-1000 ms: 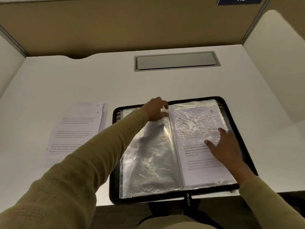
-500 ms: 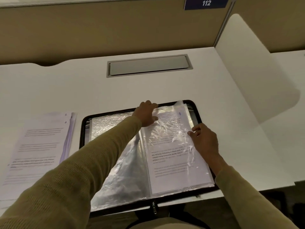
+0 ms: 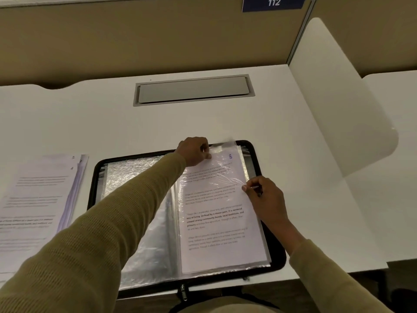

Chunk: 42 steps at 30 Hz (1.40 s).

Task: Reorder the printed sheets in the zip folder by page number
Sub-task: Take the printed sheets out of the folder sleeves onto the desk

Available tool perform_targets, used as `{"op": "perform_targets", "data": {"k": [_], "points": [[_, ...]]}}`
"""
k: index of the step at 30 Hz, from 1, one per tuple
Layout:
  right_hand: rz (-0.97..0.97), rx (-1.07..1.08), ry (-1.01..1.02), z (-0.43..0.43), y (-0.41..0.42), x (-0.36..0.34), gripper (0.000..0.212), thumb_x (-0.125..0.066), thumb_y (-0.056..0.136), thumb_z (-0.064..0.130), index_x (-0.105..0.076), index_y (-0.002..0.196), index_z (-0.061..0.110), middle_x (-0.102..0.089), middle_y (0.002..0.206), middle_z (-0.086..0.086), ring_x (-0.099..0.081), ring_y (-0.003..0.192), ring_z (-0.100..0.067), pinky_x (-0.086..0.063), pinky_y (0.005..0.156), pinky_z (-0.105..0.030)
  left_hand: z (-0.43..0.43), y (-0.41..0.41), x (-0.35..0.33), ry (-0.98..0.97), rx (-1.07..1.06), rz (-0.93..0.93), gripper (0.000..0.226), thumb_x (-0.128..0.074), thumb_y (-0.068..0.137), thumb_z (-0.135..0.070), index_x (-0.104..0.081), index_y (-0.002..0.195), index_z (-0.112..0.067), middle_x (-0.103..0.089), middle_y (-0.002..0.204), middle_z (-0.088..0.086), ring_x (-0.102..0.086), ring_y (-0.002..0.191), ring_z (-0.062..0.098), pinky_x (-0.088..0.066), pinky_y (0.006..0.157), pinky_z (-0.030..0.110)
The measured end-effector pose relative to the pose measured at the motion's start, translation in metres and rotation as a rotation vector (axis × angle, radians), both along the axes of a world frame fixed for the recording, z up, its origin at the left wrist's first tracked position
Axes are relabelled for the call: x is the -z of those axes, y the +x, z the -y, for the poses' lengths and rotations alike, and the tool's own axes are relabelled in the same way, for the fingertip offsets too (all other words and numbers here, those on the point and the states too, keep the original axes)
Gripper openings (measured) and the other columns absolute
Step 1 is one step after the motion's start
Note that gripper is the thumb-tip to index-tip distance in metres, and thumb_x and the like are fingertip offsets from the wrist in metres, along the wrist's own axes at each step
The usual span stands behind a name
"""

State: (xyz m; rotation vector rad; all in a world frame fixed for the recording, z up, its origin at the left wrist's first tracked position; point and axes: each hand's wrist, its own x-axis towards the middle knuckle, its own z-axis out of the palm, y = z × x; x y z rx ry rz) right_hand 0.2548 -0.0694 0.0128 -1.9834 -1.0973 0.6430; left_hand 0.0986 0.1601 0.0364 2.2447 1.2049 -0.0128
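Fingers (image 3: 246, 188) now pinch sleeve (image 3: 225, 177) edge.

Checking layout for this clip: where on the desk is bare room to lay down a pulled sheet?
Bare desk lies between the zip folder and the grey hatch, and right of the folder up to the white divider. The left is crowded: the loose sheets lie beside the folder.

Library study carrel (image 3: 343, 105), numbered 112 (image 3: 273, 2)
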Motion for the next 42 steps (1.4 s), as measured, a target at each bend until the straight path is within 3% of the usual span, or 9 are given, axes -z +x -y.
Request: {"op": "perform_targets", "data": {"k": [3, 6, 11, 16, 20, 23, 27, 32, 42], "points": [[-0.082, 0.009, -0.021, -0.005, 0.002, 0.000, 0.015, -0.072, 0.091, 0.032, -0.067, 0.099, 0.021, -0.067, 0.098, 0.009, -0.065, 0.082, -0.003, -0.048, 0.067, -0.007, -0.006, -0.003, -0.007, -0.111, -0.001, 0.047, 0.015, -0.071, 0.087, -0.026, -0.057, 0.083, -0.022, -0.057, 0.082, -0.009, -0.052, 0.077, 0.011, -0.039, 0.069, 0.025], [-0.179, 0.019, -0.063, -0.014, 0.006, -0.003, 0.017, -0.072, 0.091, 0.036, -0.068, 0.103, 0.023, -0.068, 0.099, 0.012, -0.064, 0.085, -0.002, -0.047, 0.068, -0.008, -0.008, -0.003, -0.015, -0.232, -0.047, 0.136, 0.004, -0.064, 0.090, -0.016, -0.062, 0.086, -0.017, -0.067, 0.085, -0.003, -0.060, 0.077, 0.011, -0.048, 0.074, 0.028], [-0.248, -0.005, -0.093, -0.025, 0.011, 0.000, 0.009, -0.071, 0.092, 0.027, -0.071, 0.101, 0.025, -0.071, 0.094, 0.011, -0.068, 0.089, -0.009, -0.058, 0.088, -0.036, -0.012, -0.001, -0.023, -0.292, -0.085, 0.187, 0.012, -0.055, 0.089, -0.005, -0.065, 0.095, -0.003, -0.071, 0.086, 0.009, -0.063, 0.075, 0.019, -0.053, 0.083, 0.038], [-0.256, -0.011, -0.090, -0.028, 0.013, 0.003, 0.006, -0.069, 0.094, 0.025, -0.070, 0.099, 0.023, -0.072, 0.095, 0.008, -0.069, 0.092, -0.013, -0.059, 0.088, -0.041, -0.021, 0.005, -0.031, -0.268, -0.022, -0.009, 0.027, -0.048, 0.088, 0.006, -0.070, 0.098, -0.005, -0.069, 0.082, 0.000, -0.056, 0.060, 0.014, -0.050, 0.073, 0.031], [-0.247, -0.014, -0.087, -0.029, 0.011, 0.003, 0.009, -0.068, 0.095, 0.025, -0.071, 0.101, 0.020, -0.072, 0.095, 0.008, -0.069, 0.090, -0.013, -0.057, 0.079, -0.028, -0.023, 0.010, -0.039, -0.271, 0.126, -0.200, 0.017, -0.069, 0.089, -0.018, -0.066, 0.106, -0.016, -0.066, 0.093, -0.004, -0.056, 0.058, 0.010, -0.047, 0.075, 0.027], [-0.250, -0.016, -0.065, -0.029, 0.011, 0.000, 0.008, -0.067, 0.096, 0.022, -0.072, 0.100, 0.019, -0.071, 0.093, 0.008, -0.067, 0.085, -0.009, -0.048, 0.069, -0.016, -0.021, 0.015, -0.042, -0.269, 0.171, -0.294, 0.029, -0.076, 0.083, -0.028, -0.064, 0.105, -0.015, -0.067, 0.094, 0.001, -0.057, 0.063, 0.013, -0.046, 0.073, 0.027], [-0.278, -0.004, -0.042, -0.029, 0.010, -0.002, 0.007, -0.067, 0.095, 0.023, -0.072, 0.099, 0.020, -0.072, 0.093, 0.009, -0.068, 0.085, -0.007, -0.051, 0.073, -0.020, -0.018, 0.021, -0.040, -0.219, 0.169, -0.322, 0.017, -0.076, 0.083, -0.028, -0.064, 0.089, -0.019, -0.064, 0.090, 0.001, -0.056, 0.074, 0.015, -0.045, 0.072, 0.026], [-0.320, 0.000, -0.095, -0.028, 0.011, 0.000, 0.015, -0.070, 0.092, 0.035, -0.069, 0.102, 0.023, -0.071, 0.093, 0.006, -0.070, 0.084, -0.011, -0.059, 0.075, -0.029, -0.015, 0.022, -0.040, -0.129, 0.117, -0.260, 0.028, -0.060, 0.093, -0.012, -0.068, 0.120, -0.015, -0.066, 0.115, 0.004, -0.057, 0.106, 0.021, -0.043, 0.093, 0.030], [-0.275, -0.018, -0.143, -0.025, 0.005, 0.004, 0.015, -0.072, 0.091, 0.033, -0.069, 0.097, 0.020, -0.071, 0.091, 0.004, -0.069, 0.084, -0.014, -0.059, 0.076, -0.031, -0.022, 0.024, -0.041, -0.121, 0.140, -0.314, 0.024, -0.076, 0.083, -0.026, -0.070, 0.106, -0.020, -0.065, 0.108, -0.001, -0.057, 0.106, 0.021, -0.044, 0.098, 0.038]]}}
